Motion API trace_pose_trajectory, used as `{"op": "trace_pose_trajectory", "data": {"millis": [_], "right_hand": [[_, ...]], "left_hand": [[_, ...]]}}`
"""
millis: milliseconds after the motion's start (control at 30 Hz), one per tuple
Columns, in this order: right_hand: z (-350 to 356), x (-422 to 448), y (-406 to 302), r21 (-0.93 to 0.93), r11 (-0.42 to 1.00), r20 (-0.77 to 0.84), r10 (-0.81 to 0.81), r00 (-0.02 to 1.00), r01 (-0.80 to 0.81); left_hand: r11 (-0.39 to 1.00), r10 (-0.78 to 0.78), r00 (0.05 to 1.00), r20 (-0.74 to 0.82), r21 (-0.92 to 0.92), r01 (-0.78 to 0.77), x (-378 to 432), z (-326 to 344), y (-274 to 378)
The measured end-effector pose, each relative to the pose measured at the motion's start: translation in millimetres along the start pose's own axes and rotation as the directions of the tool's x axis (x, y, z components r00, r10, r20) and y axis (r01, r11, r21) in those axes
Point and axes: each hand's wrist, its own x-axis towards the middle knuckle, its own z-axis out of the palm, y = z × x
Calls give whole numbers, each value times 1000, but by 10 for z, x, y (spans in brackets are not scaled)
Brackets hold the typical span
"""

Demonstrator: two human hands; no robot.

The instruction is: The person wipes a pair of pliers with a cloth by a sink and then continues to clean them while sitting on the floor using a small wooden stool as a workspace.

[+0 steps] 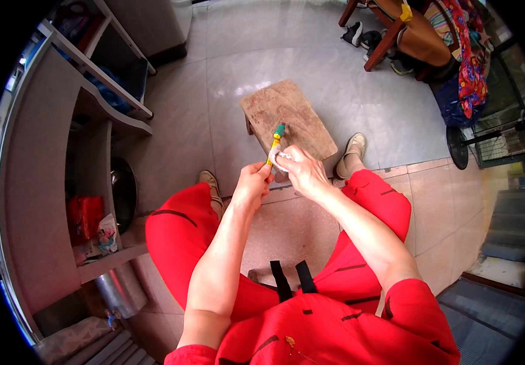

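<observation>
My left hand [255,180] grips the near end of a slim yellow handle [269,159] that slants up and away from me. At its far end is a green and yellow head [279,132], above the stool; its exact kind cannot be told. My right hand [302,169] pinches a whitish cloth or cord [277,157] that loops around the yellow shaft, close to my left fingers. A low wooden stool [287,109] with a worn top stands on the floor between my feet, just beyond both hands.
At the left stand a grey cabinet [39,182] with open shelves, a red package [90,219] and a metal cylinder [121,289]. A wooden chair [383,45] with draped fabrics and shoes [353,34] beside it is at the upper right. A black round-based stand [458,147] is at the right.
</observation>
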Motion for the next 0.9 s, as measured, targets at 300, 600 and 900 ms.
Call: {"op": "trace_pose_trajectory", "data": {"millis": [300, 600, 900], "right_hand": [[-12, 26, -118, 93, 995, 16, 40, 999, -42], [-10, 151, 150, -51, 976, 16, 213, 977, -212], [-332, 91, 316, 863, -20, 489, 283, 825, -504]], "left_hand": [[999, -5, 1000, 30, -38, 6, 35, -11, -18], [996, 33, 999, -13, 81, -32, -9, 91, -1], [989, -27, 1000, -6, -146, 26, -16, 72, 72]]}}
